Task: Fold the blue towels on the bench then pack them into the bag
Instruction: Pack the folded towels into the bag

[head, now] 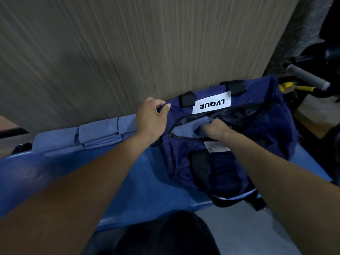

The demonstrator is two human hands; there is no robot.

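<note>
Wood-grain wall panel [128,52] runs along the far side; everything is backed against it so nothing slides off. The glossy blue plastic table [143,181] carries all the task's things. The dark navy fabric duffel bag with a white "LVQUE" label [230,166] lies on its side at the right of the table, zipped mouth facing up and open, probably laid flat so towels can slide in level. The row of folded light-blue towels [99,133] sits at the far left of the table, touching the wall, just beside the bag's left end: staged close for short reaches. One more folded light-blue towel [191,126] is partway into the bag mouth.

The left hand [151,118] pinches the far upper lip of the bag near its left corner, fingers [161,105] curled on the fabric with the thumb, lifting it so the opening gapes. The right hand [216,130] grips the towel inside the mouth, fingers curled down and partly hidden by fabric, pushing it in, by my reading.

Packing looks under way; folded towels on the table remain to go in. At the far right, grey and yellow handles [303,83], unrelated clutter.
</note>
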